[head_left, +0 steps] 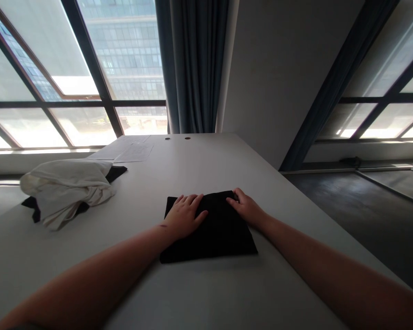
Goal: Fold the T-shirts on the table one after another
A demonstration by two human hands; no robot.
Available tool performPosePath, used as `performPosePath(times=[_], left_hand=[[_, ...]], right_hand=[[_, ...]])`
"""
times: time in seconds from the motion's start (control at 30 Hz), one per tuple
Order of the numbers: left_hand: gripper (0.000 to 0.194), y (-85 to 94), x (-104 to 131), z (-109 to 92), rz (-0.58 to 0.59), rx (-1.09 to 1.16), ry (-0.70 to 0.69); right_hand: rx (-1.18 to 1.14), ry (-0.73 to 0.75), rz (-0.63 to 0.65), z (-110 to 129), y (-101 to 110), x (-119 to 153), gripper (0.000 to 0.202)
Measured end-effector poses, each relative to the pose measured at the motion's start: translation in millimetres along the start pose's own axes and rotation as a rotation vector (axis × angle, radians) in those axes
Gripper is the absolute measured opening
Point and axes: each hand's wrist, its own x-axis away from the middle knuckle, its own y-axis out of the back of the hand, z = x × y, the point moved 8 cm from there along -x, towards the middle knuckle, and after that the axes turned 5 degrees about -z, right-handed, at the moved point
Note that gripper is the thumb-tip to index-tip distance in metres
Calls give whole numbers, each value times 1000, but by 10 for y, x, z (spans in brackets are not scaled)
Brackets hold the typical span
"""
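A piece of black cloth (pixel 216 233), folded into a flat rough rectangle, lies on the white table in front of me. My left hand (pixel 186 215) rests flat on its left part, fingers stretched out and slightly apart. At the far right corner, my right hand (pixel 246 208) pinches the cloth's edge, with the thumb on top and the other fingers partly hidden around the edge. What kind of garment or fabric it is cannot be made out.
A crumpled heap of white cloth (pixel 72 183) with black pieces showing from under it sits at the left. Paper sheets (pixel 134 152) lie near the table's (pixel 199 160) far left, by two round holes. The table's right edge drops to a dark floor (pixel 330 197).
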Motion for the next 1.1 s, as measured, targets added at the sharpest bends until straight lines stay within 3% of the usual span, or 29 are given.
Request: performPosePath(times=[0.17,0.3,0.37,0.53,0.6,0.67,0.87,1.1], left_hand=[[58,16,7,10,-5,-3,14],[58,26,6,18,-8,-8,27],[57,33,5,17,-12,-2,27],[57,35,1,23,3,12,32],[57,32,-2,29,9,18,34],[57,29,-4,33,6,20,35],[55,13,-21,72,-14,22,54],[55,12,-82,269,69,53,43]], right_hand=[[-322,-105,67,27,-28,51,51],[-567,2,314,222,-17,135,86],[-581,14,451,218,14,178,85],[-694,-286,822,-70,-21,326,71],[-748,-304,884,-65,-43,372,76],[-741,-253,839,-18,-72,369,74],[-634,-94,520,75,-131,225,51],[-666,-114,495,18,-107,143,52]])
